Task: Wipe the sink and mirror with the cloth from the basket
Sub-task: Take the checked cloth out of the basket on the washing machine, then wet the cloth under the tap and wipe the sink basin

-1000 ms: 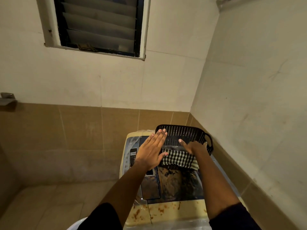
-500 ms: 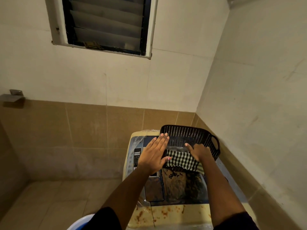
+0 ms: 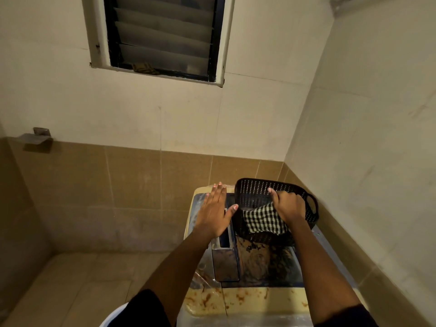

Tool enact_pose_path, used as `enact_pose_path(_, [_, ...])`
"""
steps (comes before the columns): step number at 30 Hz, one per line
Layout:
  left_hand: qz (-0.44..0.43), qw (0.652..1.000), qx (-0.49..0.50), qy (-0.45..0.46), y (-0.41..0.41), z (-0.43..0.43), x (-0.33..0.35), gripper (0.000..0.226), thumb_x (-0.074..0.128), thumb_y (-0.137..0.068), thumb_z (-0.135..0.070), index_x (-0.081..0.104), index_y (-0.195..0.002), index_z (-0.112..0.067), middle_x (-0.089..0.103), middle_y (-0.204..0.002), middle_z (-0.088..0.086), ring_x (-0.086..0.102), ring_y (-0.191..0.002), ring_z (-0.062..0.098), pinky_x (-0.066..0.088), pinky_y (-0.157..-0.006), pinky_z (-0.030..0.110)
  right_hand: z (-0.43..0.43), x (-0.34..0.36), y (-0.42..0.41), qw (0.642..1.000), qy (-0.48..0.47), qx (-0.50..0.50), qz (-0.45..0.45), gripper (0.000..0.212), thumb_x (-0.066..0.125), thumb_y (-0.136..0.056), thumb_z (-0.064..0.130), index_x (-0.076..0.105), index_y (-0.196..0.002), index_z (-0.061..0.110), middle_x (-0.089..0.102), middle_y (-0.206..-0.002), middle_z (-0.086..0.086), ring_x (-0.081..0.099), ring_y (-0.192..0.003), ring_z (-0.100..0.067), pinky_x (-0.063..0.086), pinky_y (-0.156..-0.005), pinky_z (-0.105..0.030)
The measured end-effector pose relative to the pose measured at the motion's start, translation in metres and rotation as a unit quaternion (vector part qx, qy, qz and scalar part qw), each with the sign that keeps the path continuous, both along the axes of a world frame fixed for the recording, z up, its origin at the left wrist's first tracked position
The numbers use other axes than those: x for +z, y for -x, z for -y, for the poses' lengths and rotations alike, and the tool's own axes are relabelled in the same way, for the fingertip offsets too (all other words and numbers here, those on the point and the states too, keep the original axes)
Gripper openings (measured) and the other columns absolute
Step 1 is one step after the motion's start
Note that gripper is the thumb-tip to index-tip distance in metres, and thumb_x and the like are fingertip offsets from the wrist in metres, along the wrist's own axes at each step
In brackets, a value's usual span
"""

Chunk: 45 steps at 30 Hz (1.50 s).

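— Since the earlier frame, what has been moved?

— Both hands have been shifted. The left hand point(image 3: 213, 208) has been slid off the basket point(image 3: 257, 233) rim toward the far left corner of the machine point(image 3: 226, 263) top, and is laid flat there, fingers straight and close together, thumb stretched out toward the basket. The right hand point(image 3: 286, 205) has been pushed deeper into the basket.

— And the cloth?

— The cloth point(image 3: 262, 220), checked black and white, is lying inside the basket, which is set at the far right corner of the machine top. The right hand's fingers are curled down over the cloth's far edge, the thumb raised; whether the cloth is actually gripped cannot be told, since the fingertips are hidden.

— How much of the task can be judged done?

— Very little. The cloth has not yet been lifted clear of the basket. No sink or mirror is shown, so both wipes are judged to be left.

— What can be counted?

— One basket, one cloth, one machine, two hands. One window point(image 3: 162, 36) is set in the far wall.
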State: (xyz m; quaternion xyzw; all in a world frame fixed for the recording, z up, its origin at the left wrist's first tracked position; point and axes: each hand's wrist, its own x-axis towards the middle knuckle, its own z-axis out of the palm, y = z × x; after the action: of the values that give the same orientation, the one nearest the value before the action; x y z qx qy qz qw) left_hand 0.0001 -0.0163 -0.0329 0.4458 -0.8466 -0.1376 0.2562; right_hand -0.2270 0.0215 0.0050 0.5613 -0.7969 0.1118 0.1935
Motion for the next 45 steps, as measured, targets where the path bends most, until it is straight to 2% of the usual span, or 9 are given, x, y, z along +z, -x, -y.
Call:
enact_pose_path(7, [-0.222, 0.918, 0.042, -0.327, -0.039, -0.026, 0.011, 0.087, 0.024, -0.075, -0.085, 0.062, -0.108, -0.015, 0.064, -0.119, 0.014, 0.058, -0.112, 0.026, 0.041, -0.101, 0.031, 0.013, 0.041, -0.09, 0.987, 0.072, 0.122, 0.073, 0.064, 0.022, -0.095, 0.052, 0.061, -0.065, 0.011, 0.05, -0.053, -0.001, 0.046, -0.046, -0.018, 0.028, -0.042, -0.021])
enact_pose_path(10, [-0.317, 0.859, 0.064, -0.397, -0.072, -0.036, 0.02, 0.071, 0.025, -0.095, -0.058, 0.048, -0.136, -0.004, 0.051, -0.142, 0.017, 0.051, -0.128, 0.025, 0.042, -0.102, 0.028, 0.012, 0.052, -0.148, 0.964, 0.097, 0.193, 0.155, 0.062, 0.02, -0.091, 0.057, 0.049, -0.053, 0.019, 0.05, -0.051, -0.003, 0.047, -0.047, -0.019, 0.028, -0.045, -0.025])
enact_pose_path(14, [-0.451, 0.789, 0.116, -0.402, -0.15, -0.061, 0.032, 0.047, 0.034, -0.102, -0.036, 0.056, -0.109, 0.005, 0.073, -0.075, -0.003, 0.063, -0.053, -0.004, 0.046, -0.042, 0.011, 0.001, 0.057, -0.242, 0.921, 0.089, 0.299, 0.234, 0.058, 0.024, -0.091, 0.059, 0.029, -0.046, 0.022, 0.032, -0.043, 0.006, 0.031, -0.039, -0.009, 0.021, -0.041, -0.025])
enact_pose_path(18, [-0.53, 0.774, 0.213, -0.274, -0.251, -0.093, 0.042, 0.021, 0.054, -0.096, -0.019, 0.062, -0.077, -0.013, 0.069, -0.062, -0.009, 0.063, -0.071, 0.011, 0.046, -0.052, 0.018, -0.017, 0.054, -0.34, 0.893, 0.07, 0.352, 0.273, 0.055, 0.036, -0.097, 0.043, 0.028, -0.046, 0.022, 0.03, -0.044, 0.006, 0.028, -0.041, -0.009, 0.02, -0.042, -0.026])
enact_pose_path(25, [-0.439, 0.838, 0.311, -0.098, -0.453, -0.186, 0.086, 0.007, 0.061, -0.088, -0.009, 0.063, -0.081, -0.012, 0.062, -0.076, 0.002, 0.056, -0.073, 0.011, 0.042, -0.069, 0.026, -0.085, 0.022, -0.536, 0.81, 0.006, 0.443, 0.383, 0.062, 0.027, -0.089, 0.063, 0.027, -0.047, 0.017, 0.037, -0.046, 0.001, 0.037, -0.045, -0.013, 0.023, -0.047, -0.032])
enact_pose_path(31, [-0.331, 0.852, 0.401, -0.053, -0.6, -0.301, 0.119, 0.006, 0.061, -0.087, -0.006, 0.066, -0.088, -0.008, 0.065, -0.076, 0.007, 0.057, -0.07, 0.013, 0.043, -0.065, 0.022, -0.183, 0.006, -0.714, 0.694, -0.082, 0.531, 0.479, 0.047, 0.038, -0.098, 0.039, 0.067, -0.086, 0.006, 0.07, -0.079, -0.013, 0.061, -0.071, -0.024, 0.043, -0.059, -0.033])
enact_pose_path(38, [-0.259, 0.837, 0.469, -0.115, -0.726, -0.456, 0.136, 0.02, 0.062, -0.088, -0.007, 0.063, -0.07, -0.016, 0.064, -0.045, -0.013, 0.057, -0.044, -0.003, 0.045, -0.048, 0.009, -0.299, -0.001, -0.852, 0.519, -0.266, 0.648, 0.491, 0.019, 0.044, -0.097, 0.033, 0.042, -0.108, 0.017, 0.059, -0.086, -0.002, 0.054, -0.071, -0.005, 0.042, -0.061, -0.021])
enact_pose_path(42, [-0.174, 0.822, 0.512, -0.18, -0.778, -0.527, 0.129, 0.022, 0.068, -0.083, -0.012, 0.06, -0.063, -0.013, 0.059, -0.05, -0.008, 0.052, -0.047, 0.007, 0.043, -0.05, 0.017, -0.352, 0.005, -0.905, 0.394, -0.36, 0.687, 0.493, 0.071, 0.058, -0.084, -0.009, 0.019, -0.136, 0.018, 0.052, -0.099, 0.01, 0.055, -0.087, -0.008, 0.051, -0.075, -0.021])
enact_pose_path(45, [-0.16, 0.806, 0.522, -0.229, -0.802, -0.57, 0.121, 0.022, 0.068, -0.083, -0.014, 0.062, -0.062, -0.017, 0.062, -0.052, -0.009, 0.056, -0.055, 0.011, 0.046, -0.057, 0.022, -0.382, 0.009, -0.931, 0.395, -0.39, 0.728, 0.402, 0.082, 0.078, -0.066, 0.016, 0.036, -0.136, 0.02, 0.052, -0.123, 0.003, 0.052, -0.111, -0.012, 0.049, -0.093, -0.028])
